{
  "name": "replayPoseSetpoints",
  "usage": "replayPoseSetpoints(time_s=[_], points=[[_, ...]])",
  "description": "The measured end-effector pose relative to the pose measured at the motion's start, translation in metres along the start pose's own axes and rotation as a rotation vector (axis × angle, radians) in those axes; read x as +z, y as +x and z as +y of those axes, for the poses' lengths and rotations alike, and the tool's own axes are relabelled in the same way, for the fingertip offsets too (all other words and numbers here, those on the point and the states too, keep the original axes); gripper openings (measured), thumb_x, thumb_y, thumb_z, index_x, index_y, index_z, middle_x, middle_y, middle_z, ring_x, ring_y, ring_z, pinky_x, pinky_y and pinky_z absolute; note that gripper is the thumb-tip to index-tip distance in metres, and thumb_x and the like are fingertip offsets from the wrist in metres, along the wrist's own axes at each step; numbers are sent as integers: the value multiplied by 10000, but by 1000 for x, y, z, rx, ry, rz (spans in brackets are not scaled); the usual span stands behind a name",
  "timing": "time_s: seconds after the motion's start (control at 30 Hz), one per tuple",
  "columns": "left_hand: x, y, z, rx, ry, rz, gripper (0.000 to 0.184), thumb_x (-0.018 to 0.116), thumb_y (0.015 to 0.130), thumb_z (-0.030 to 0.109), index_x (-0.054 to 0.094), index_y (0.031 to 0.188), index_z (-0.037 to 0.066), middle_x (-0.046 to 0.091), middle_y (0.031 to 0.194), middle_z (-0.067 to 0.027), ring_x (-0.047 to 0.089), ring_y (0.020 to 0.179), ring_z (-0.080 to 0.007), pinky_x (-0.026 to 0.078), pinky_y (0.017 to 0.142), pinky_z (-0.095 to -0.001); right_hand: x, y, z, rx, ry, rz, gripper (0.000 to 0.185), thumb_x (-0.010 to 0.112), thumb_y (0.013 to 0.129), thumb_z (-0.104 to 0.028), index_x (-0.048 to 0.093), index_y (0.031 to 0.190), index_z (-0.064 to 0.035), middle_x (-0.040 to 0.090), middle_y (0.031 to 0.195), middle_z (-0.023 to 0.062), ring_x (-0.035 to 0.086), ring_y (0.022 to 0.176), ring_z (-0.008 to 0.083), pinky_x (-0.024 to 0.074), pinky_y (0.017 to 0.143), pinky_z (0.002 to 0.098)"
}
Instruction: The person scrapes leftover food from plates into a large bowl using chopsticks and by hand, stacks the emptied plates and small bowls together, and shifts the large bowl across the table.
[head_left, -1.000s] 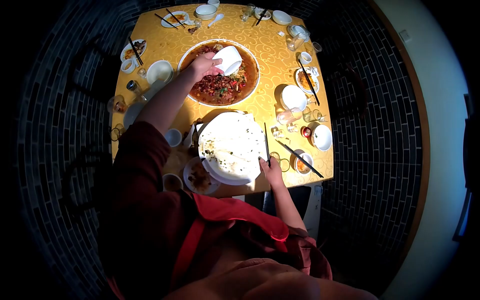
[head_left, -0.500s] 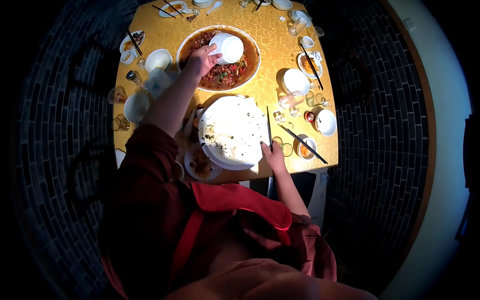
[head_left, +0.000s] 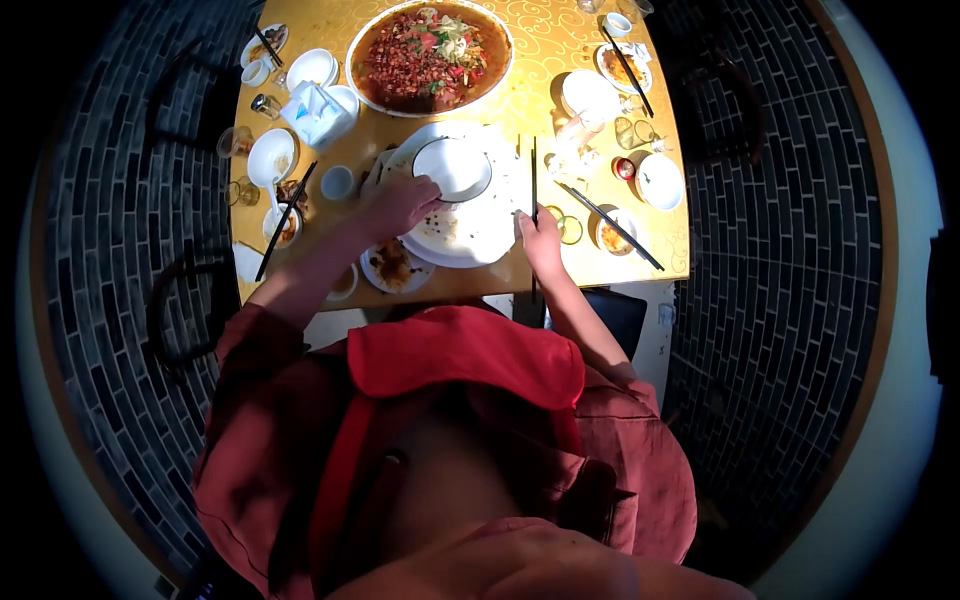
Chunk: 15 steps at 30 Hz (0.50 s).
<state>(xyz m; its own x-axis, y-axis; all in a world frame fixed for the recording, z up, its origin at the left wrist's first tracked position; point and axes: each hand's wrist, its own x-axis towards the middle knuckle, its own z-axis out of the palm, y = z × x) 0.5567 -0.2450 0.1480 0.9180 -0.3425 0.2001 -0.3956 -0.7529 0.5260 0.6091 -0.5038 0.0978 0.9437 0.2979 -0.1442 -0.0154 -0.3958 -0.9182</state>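
Note:
My left hand (head_left: 402, 207) is closed on the near left rim of a white bowl (head_left: 452, 170). The bowl is over a large white plate (head_left: 470, 238) with dark food specks; whether it rests there I cannot tell. At the plate's right edge, my right hand (head_left: 541, 243) is closed around dark chopsticks (head_left: 534, 178) pointing away from me. Its thumb is close to the plate's rim. Beyond the plate lies a big oval dish (head_left: 352, 70) of red-brown broth with chillies (head_left: 410, 62) and greens.
On the left are a tissue pack (head_left: 318, 116), a white bowl with a spoon (head_left: 272, 157), a small cup (head_left: 338, 182) and chopsticks (head_left: 285, 222). A sauce-stained plate (head_left: 396, 268) sits near the front edge. Right: bowls, glasses, a red-topped jar (head_left: 624, 168) and more chopsticks (head_left: 612, 226).
My left hand has brought the white bowl back from above the broth dish to over the large plate. My right hand still holds chopsticks by the plate. The view has shifted towards me.

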Motion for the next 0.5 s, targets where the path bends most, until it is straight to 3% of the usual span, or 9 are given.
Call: replayPoseSetpoints(time_s=[0.1, 0.23, 0.33, 0.43, 0.5], points=[[16, -14, 7, -61, 122, -23, 126, 587, 770, 167, 521, 797, 63, 530, 749, -92, 555, 667, -298, 438, 606, -399, -3, 2, 5, -108, -62, -5, 256, 500, 821, -125, 541, 983, 69, 587, 823, 188, 546, 729, 274, 419, 680, 341], [20, -22, 8, -49, 209, 3, 117, 585, 758, 154, 526, 814, 70, 530, 769, -81, 561, 676, -286, 442, 617, -396, 3, 4, 32, -338, -459, 211, 449, 463, 750, -36, 420, 1178, 93, 522, 1066, 271, 513, 996, 368, 397, 867, 359], [18, -28, 10, -9, 255, 17, 115, 578, 745, 134, 531, 828, 69, 530, 784, -80, 562, 689, -283, 445, 629, -393, -3, 6, 27, -320, -470, 137, 537, 437, 724, -3, 343, 1243, 97, 485, 1133, 284, 481, 1073, 368, 372, 923, 342], [15, -31, 10, -15, 245, 10, 116, 565, 740, 112, 536, 844, 72, 534, 805, -82, 564, 710, -279, 446, 648, -390, -23, 6, -10, -80, -171, -61, 542, 433, 716, 15, 347, 1247, 85, 511, 1103, 259, 513, 1026, 345, 392, 894, 338], [12, -33, 10, -35, 216, -5, 117, 555, 737, 97, 543, 850, 67, 542, 833, -81, 564, 746, -273, 449, 665, -385, -17, 14, 11, -68, -156, 16, 532, 401, 682, 63, 370, 1210, 109, 483, 1131, 292, 489, 1047, 385, 387, 911, 365]])
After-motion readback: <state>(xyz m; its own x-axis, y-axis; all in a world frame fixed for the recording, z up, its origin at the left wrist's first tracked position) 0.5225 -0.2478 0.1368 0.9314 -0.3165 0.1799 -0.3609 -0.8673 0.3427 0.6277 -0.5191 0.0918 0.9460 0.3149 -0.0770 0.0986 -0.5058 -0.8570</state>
